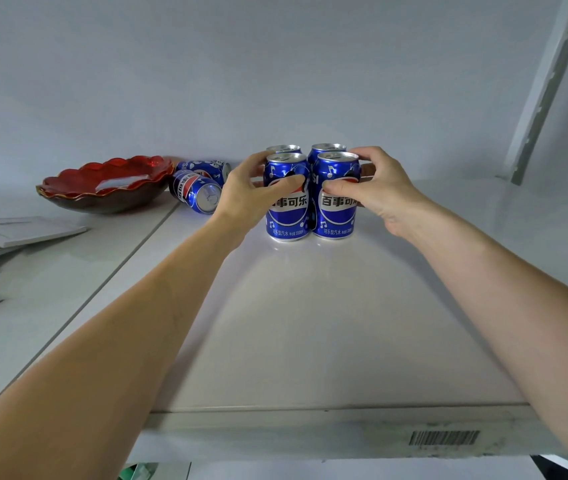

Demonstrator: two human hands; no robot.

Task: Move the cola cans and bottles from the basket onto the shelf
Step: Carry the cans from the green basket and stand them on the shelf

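Two blue cola cans stand upright side by side on the white shelf [310,323]. My left hand [248,192] is wrapped around the front left can [287,216], thumb across its label. My right hand [379,188] grips the front right can [336,216] the same way. Directly behind them stand two more upright cans, the back left can [283,148] and the back right can [327,147], with only their tops showing. Further left, two cans lie on their sides: a near one [195,192] and a far one [203,168]. No basket or bottle is in view.
A red scalloped bowl [102,188] sits at the left, touching the lying cans. White flat boxes [16,232] and papers lie on the left shelf section. The shelf's front edge carries a barcode sticker [443,438]. A white wall stands close behind the cans.
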